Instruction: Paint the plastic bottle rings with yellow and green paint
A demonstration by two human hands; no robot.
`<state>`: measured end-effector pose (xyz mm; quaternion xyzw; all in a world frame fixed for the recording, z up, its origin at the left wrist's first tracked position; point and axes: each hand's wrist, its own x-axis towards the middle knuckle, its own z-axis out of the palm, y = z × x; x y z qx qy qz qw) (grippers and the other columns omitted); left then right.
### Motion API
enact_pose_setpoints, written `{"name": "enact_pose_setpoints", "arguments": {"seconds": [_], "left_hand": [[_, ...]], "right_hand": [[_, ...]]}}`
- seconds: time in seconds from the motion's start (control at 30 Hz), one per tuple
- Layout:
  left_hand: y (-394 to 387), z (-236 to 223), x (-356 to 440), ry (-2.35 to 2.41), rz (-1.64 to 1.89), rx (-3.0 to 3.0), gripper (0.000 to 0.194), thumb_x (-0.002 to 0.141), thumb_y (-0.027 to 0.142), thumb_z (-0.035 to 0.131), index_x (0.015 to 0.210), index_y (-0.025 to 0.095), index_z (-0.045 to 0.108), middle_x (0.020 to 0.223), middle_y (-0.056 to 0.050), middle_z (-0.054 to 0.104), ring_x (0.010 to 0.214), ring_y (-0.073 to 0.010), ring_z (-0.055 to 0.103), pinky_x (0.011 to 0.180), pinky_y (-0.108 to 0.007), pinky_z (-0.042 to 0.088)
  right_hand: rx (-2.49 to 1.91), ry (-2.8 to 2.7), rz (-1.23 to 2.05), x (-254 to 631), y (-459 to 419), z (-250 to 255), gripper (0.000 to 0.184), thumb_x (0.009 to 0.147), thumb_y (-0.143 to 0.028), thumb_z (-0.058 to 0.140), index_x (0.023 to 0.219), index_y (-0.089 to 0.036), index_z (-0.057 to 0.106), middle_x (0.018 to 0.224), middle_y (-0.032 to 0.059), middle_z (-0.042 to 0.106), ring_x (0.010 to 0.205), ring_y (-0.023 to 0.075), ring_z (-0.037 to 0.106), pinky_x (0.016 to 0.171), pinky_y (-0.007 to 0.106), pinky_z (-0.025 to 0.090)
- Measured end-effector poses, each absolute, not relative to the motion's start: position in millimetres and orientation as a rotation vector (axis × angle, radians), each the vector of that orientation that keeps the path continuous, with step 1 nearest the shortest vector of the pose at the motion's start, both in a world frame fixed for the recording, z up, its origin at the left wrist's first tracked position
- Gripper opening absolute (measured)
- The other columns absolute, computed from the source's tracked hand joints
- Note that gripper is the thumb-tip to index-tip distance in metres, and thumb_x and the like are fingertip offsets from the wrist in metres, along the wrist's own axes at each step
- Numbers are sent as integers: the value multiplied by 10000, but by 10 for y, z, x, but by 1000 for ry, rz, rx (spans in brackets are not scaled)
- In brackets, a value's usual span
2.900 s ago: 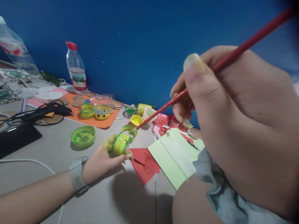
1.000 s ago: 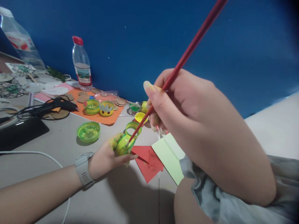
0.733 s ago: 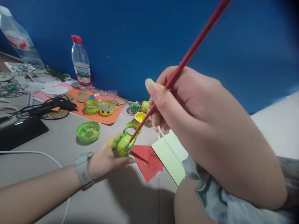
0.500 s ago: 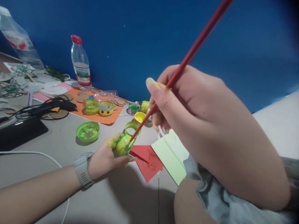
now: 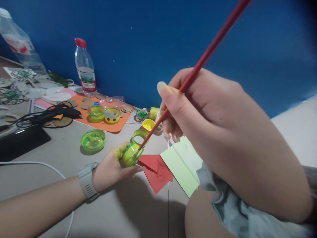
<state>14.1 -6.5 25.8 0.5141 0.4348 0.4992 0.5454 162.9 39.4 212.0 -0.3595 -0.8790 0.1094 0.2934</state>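
My left hand (image 5: 110,167), with a grey watch on the wrist, grips a small green plastic ring piece (image 5: 129,154) smeared with yellow paint, held just above the floor. My right hand (image 5: 213,115) is close to the camera and pinches a long red paintbrush (image 5: 195,71). The brush tip touches the inside of the green piece. A second green ring (image 5: 140,135) lies just behind it, and a small pot of yellow paint (image 5: 148,124) stands beyond that.
Red paper (image 5: 156,172) and a light green sheet (image 5: 183,165) lie right of the hand. A green lid (image 5: 93,140), an orange sheet (image 5: 104,124) with painted rings, a glue gun (image 5: 59,112), a water bottle (image 5: 85,71) and a black device (image 5: 22,140) sit left. Blue wall behind.
The brush tip went from near the rear green ring into the piece in my left hand and stays there with small shifts. My right hand tilted the handle more upright.
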Motion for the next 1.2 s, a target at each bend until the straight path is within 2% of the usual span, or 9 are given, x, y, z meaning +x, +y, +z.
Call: {"name": "enact_pose_setpoints", "arguments": {"seconds": [0.43, 0.6, 0.8, 1.03, 1.2], "left_hand": [[-61, 249, 126, 1058, 1206, 1241, 293, 762, 270, 761, 944, 189, 546, 785, 14, 649, 587, -98, 589, 506, -173, 506], [-74, 191, 118, 1023, 1236, 1209, 281, 775, 244, 757, 919, 205, 519, 725, 43, 604, 554, -79, 561, 504, -172, 505], [-84, 123, 76, 978, 1239, 1152, 291, 763, 245, 768, 940, 198, 543, 750, 27, 638, 558, -73, 578, 531, -170, 524], [-99, 96, 49, 981, 1242, 1067, 318, 728, 226, 796, 950, 207, 570, 852, 2, 696, 676, -114, 647, 602, -197, 564], [-93, 77, 46, 975, 1254, 1071, 292, 730, 239, 796, 921, 202, 579, 774, 20, 676, 630, -101, 627, 599, -198, 561]], "right_hand": [[-979, -2324, 248, 1626, 364, 2131, 250, 973, -241, 462, 726, -231, 501, 655, -81, 588, 538, 51, 536, 458, 211, 410], [-959, -2313, 266, 1614, 365, 2115, 255, 981, -242, 443, 731, -229, 490, 711, -85, 618, 545, 35, 548, 487, 202, 419], [-968, -2315, 268, 1627, 356, 2102, 284, 990, -262, 429, 715, -238, 493, 709, -74, 623, 578, 61, 569, 508, 228, 423], [-975, -2283, 273, 1622, 332, 2122, 291, 982, -264, 449, 695, -231, 489, 709, -61, 630, 583, 78, 576, 513, 251, 418], [-975, -2280, 267, 1616, 341, 2113, 288, 985, -265, 443, 702, -233, 489, 685, -58, 621, 555, 87, 569, 467, 259, 395]]}}
